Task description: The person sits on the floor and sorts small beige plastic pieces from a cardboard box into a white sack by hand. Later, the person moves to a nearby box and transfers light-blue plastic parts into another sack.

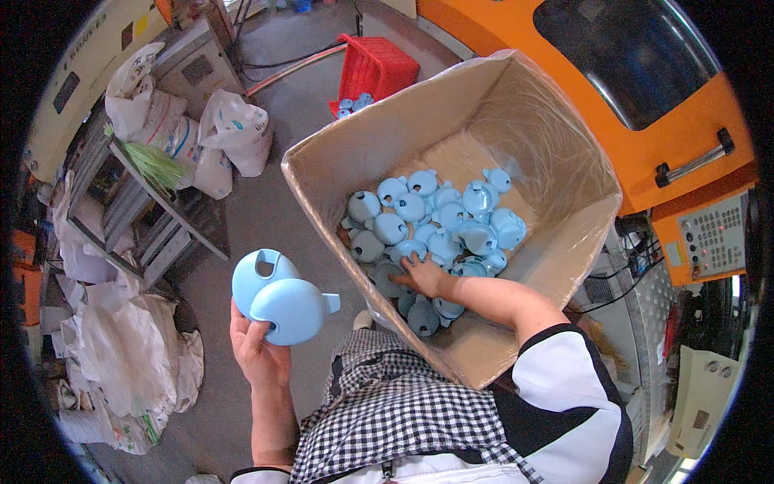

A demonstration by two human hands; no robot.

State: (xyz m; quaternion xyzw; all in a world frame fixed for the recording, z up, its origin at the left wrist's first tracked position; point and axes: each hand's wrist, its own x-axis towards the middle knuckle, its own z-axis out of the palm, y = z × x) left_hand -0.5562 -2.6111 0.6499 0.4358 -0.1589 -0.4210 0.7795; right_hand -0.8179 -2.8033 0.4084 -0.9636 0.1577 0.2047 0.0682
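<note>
Two light-blue molded plastic parts (290, 311), rounded with a hole and a small tab, overlap in my left hand (261, 348), its thumb at the hole of the front one. My right hand (423, 275) reaches down into a large cardboard box (411, 142) with a clear plastic liner. Its fingers are spread over the pile of similar blue plastic parts (450, 215) inside, touching the ones near the left side. Whether it grips one of them I cannot tell.
A tipped red plastic crate (378, 66) with small blue pieces lies behind the box. White woven sacks (236, 130) and a metal frame (157, 212) stand at left, crumpled sacks (130, 351) below. An orange machine (683, 151) with a control panel (716, 236) borders the right.
</note>
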